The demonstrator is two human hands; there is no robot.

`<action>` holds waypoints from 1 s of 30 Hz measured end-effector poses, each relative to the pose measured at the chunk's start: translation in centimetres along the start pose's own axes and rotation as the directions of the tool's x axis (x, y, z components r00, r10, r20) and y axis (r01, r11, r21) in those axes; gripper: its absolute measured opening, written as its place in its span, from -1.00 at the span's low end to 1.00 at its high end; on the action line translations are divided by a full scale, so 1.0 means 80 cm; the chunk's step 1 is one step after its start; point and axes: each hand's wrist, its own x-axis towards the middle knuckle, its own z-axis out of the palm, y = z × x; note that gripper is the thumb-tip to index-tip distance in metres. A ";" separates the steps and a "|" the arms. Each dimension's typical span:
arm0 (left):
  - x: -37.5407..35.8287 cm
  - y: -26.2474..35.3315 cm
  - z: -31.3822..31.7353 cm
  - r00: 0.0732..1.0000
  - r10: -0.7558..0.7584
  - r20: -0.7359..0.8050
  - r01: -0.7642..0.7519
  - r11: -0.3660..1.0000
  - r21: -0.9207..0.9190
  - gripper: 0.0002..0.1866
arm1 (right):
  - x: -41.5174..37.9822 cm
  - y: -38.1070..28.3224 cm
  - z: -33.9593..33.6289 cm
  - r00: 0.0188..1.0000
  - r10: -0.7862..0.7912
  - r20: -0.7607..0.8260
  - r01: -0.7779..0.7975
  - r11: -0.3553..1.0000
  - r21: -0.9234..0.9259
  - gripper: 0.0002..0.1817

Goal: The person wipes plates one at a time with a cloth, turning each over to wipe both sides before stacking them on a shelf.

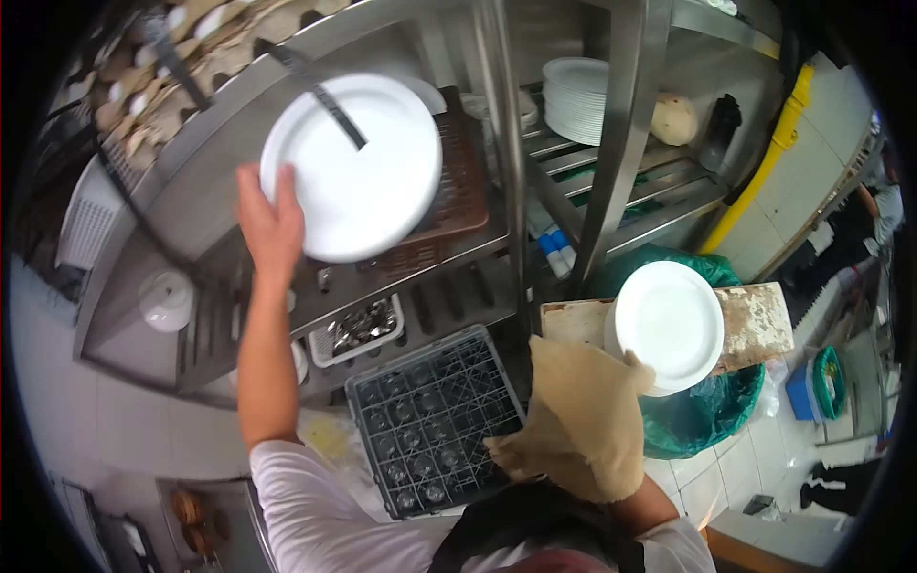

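Note:
My left hand (270, 220) grips the left rim of a round white plate (382, 181), thumb on its upper face. The plate is held up in front of the steel shelving, and a dark strip crosses its upper part. A tan cloth (587, 411) hangs over my right hand, which it hides along with the fingers; only the forearm shows below. Just beyond the cloth, a stack of white plates (671, 325) stands on a worn board (759, 325).
Below the shelf sits a dark glass rack (435, 420) with several glasses, near a white basket of cutlery (358, 329). More plates (576, 100) are stacked on the slatted shelf. A green-lined bin (707, 415) lies under the board. People stand at far right.

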 end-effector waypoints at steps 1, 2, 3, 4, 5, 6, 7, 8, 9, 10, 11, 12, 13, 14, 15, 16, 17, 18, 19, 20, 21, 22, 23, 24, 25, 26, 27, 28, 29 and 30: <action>-0.032 0.014 -0.025 0.988 -0.140 0.058 0.146 0.984 -0.107 -0.82 | 0.001 0.004 0.017 0.997 -0.071 -0.038 0.070 0.997 -0.029 -0.61; -0.069 0.029 -0.045 0.954 -0.271 0.125 0.292 0.934 -0.205 -0.83 | 0.000 0.003 0.029 0.994 -0.101 -0.049 0.100 0.995 -0.018 -0.60; -0.110 0.049 -0.066 0.891 -0.393 0.227 0.443 0.861 -0.249 -0.84 | 0.004 0.003 0.042 0.988 -0.137 -0.066 0.138 0.990 0.008 -0.59; -0.152 0.072 -0.084 0.804 -0.496 0.328 0.584 0.761 -0.281 -0.84 | 0.003 0.001 0.045 0.987 -0.151 -0.048 0.152 0.988 0.036 -0.54; -0.194 0.102 -0.098 0.739 -0.545 0.397 0.662 0.697 -0.275 -0.83 | 0.001 0.000 0.049 0.986 -0.164 -0.031 0.166 0.984 0.065 -0.49; -0.231 0.125 -0.114 0.665 -0.586 0.463 0.735 0.624 -0.265 -0.81 | 0.017 -0.021 0.002 0.994 -0.107 0.024 0.099 0.973 0.208 -0.42; -0.269 0.124 -0.129 0.583 -0.617 0.528 0.811 0.402 -0.425 -0.72 | 0.014 -0.027 -0.013 0.995 -0.098 0.016 0.088 0.947 0.310 -0.39; -0.310 0.116 -0.143 0.510 -0.619 0.597 0.822 0.146 -0.551 -0.62 | 0.011 -0.034 -0.027 0.996 -0.089 0.008 0.078 0.909 0.409 -0.35; -0.343 0.122 -0.160 0.454 -0.592 0.666 0.766 -0.122 -0.631 -0.51 | -0.001 -0.033 -0.020 0.991 -0.109 -0.079 0.134 0.870 0.474 -0.35; -0.372 0.151 -0.172 0.697 -0.213 0.684 0.559 -0.437 -0.705 -0.38 | -0.024 -0.026 0.001 0.973 -0.199 -0.116 0.230 0.848 0.478 -0.31; -0.399 0.176 -0.169 0.737 -0.101 0.669 0.522 -0.544 -0.657 -0.36 | -0.048 -0.018 0.021 0.946 -0.287 -0.152 0.324 0.816 0.478 -0.28; -0.432 0.196 -0.163 0.670 -0.157 0.726 0.587 -0.486 -0.647 -0.34 | -0.057 -0.022 0.012 0.954 -0.278 -0.114 0.288 0.732 0.618 -0.27; -0.467 0.214 -0.151 0.541 -0.244 0.805 0.730 -0.340 -0.593 -0.32 | -0.058 -0.027 -0.005 0.956 -0.285 -0.072 0.243 0.630 0.738 -0.27; -0.506 0.226 -0.138 0.376 -0.304 0.875 0.906 -0.079 -0.417 -0.29 | -0.065 -0.029 -0.018 0.948 -0.314 -0.054 0.240 0.592 0.770 -0.27; -0.551 0.232 -0.131 0.249 -0.321 0.914 0.954 0.241 -0.176 -0.27 | -0.076 -0.025 -0.029 0.937 -0.348 -0.035 0.248 0.591 0.768 -0.27; -0.601 0.234 -0.133 0.185 -0.308 0.933 0.833 0.552 0.017 -0.25 | -0.085 -0.021 -0.039 0.926 -0.377 -0.017 0.255 0.590 0.766 -0.27; -0.650 0.231 -0.147 0.154 -0.308 0.939 0.648 0.749 0.139 -0.23 | -0.092 -0.011 -0.048 0.917 -0.398 -0.003 0.267 0.609 0.747 -0.26; -0.693 0.223 -0.170 0.132 -0.349 0.928 0.550 0.805 0.225 -0.21 | -0.102 -0.001 -0.053 0.916 -0.401 0.005 0.275 0.638 0.720 -0.26; -0.731 0.207 -0.199 0.113 -0.423 0.899 0.568 0.770 0.291 -0.18 | -0.109 0.014 -0.056 0.922 -0.387 0.014 0.275 0.682 0.678 -0.26; -0.816 0.152 -0.224 0.001 -0.535 0.845 0.829 0.473 0.298 -0.39 | -0.117 0.026 -0.059 0.929 -0.370 0.025 0.269 0.719 0.641 -0.26; -0.793 0.155 -0.275 0.193 -0.572 0.798 0.687 0.659 0.306 -0.60 | -0.122 0.039 -0.059 0.939 -0.342 0.026 0.255 0.749 0.611 -0.25; -0.790 0.155 -0.303 0.493 -0.671 0.554 0.584 0.727 0.361 -0.61 | -0.127 0.046 -0.059 0.942 -0.334 0.035 0.247 0.760 0.601 -0.25; -0.755 0.163 -0.334 0.523 -0.784 0.336 0.519 0.605 0.604 -0.65 | -0.137 0.057 -0.059 0.949 -0.310 0.047 0.227 0.782 0.580 -0.25; -0.707 0.195 -0.348 0.696 -0.718 0.009 0.520 0.513 0.683 -0.56 | -0.145 0.058 -0.055 0.951 -0.306 0.049 0.223 0.785 0.578 -0.25; -0.642 0.220 -0.354 0.749 -0.637 -0.185 0.497 0.355 0.791 -0.42 | -0.152 0.056 -0.050 0.949 -0.310 0.050 0.224 0.780 0.585 -0.24; -0.603 0.223 -0.358 0.828 -0.514 -0.225 0.514 0.535 0.671 -0.40 | -0.158 0.047 -0.042 0.944 -0.326 0.045 0.237 0.770 0.593 -0.24; -0.569 0.229 -0.356 0.864 -0.448 -0.229 0.489 0.642 0.590 -0.43 | -0.164 0.035 -0.034 0.937 -0.349 0.034 0.258 0.752 0.606 -0.24; -0.532 0.232 -0.341 0.882 -0.443 -0.159 0.458 0.729 0.509 -0.44 | -0.167 0.015 -0.025 0.921 -0.388 0.023 0.291 0.726 0.623 -0.24; -0.504 0.227 -0.322 0.874 -0.486 -0.029 0.455 0.794 0.403 -0.45 | -0.170 -0.006 -0.015 0.905 -0.426 0.008 0.324 0.701 0.636 -0.23; -0.486 0.226 -0.298 0.833 -0.537 0.136 0.476 0.819 0.319 -0.45 | -0.171 -0.030 -0.007 0.888 -0.461 -0.007 0.353 0.670 0.653 -0.23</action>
